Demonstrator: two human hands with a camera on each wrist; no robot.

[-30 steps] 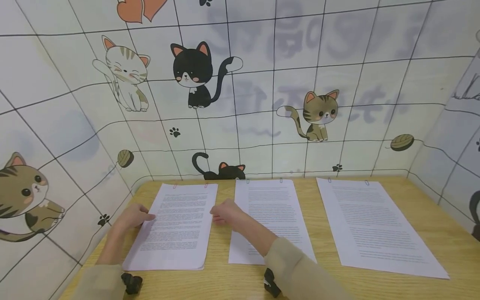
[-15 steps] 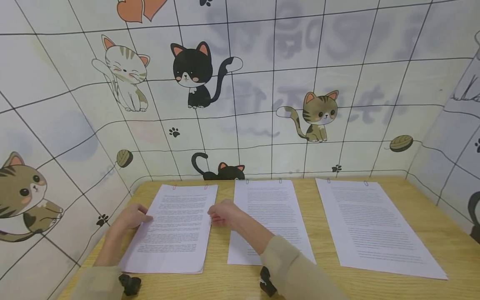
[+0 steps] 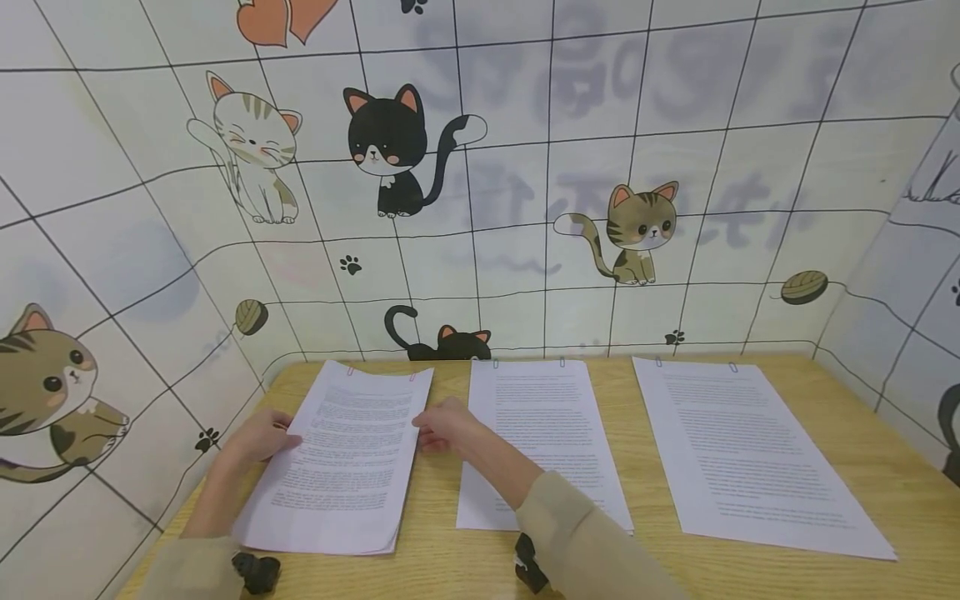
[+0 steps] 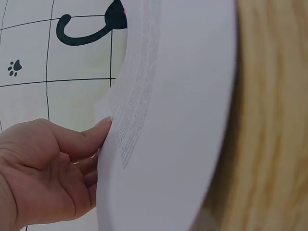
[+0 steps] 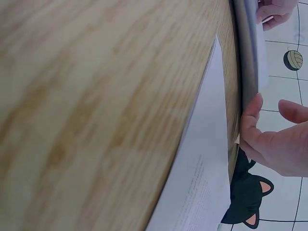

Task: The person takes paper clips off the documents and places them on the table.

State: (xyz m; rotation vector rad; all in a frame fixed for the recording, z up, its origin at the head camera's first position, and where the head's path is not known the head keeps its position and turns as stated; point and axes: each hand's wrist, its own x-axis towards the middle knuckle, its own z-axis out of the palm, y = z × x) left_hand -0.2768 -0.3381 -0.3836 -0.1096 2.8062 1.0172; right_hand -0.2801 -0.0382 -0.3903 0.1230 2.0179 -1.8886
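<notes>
In the head view, a stack of printed sheets point(image 3: 341, 450) with pink clips at its far edge lies at the left of the table, bowed between both hands. My left hand point(image 3: 258, 435) pinches its left edge, thumb on top; the left wrist view shows this thumb pressing the curved paper point(image 4: 178, 96). At the right edge is my right hand point(image 3: 448, 423), fingers bent against the sheets. Seen from the right wrist, the fingers of this hand point(image 5: 276, 142) meet the edge of the raised stack point(image 5: 249, 53), while the thumb stands apart from them.
A second printed stack point(image 3: 543, 433) with green clips lies in the middle, partly under the right forearm. Another clipped stack point(image 3: 750, 458) lies at the right on the wooden table point(image 3: 442, 567). Behind stands a wall point(image 3: 510, 283) covered with cartoon cats.
The left stack has shifted slightly toward the person, and its far edge now sags between raised corners. Both hands have moved slightly left with it. The other two stacks have stayed in place.
</notes>
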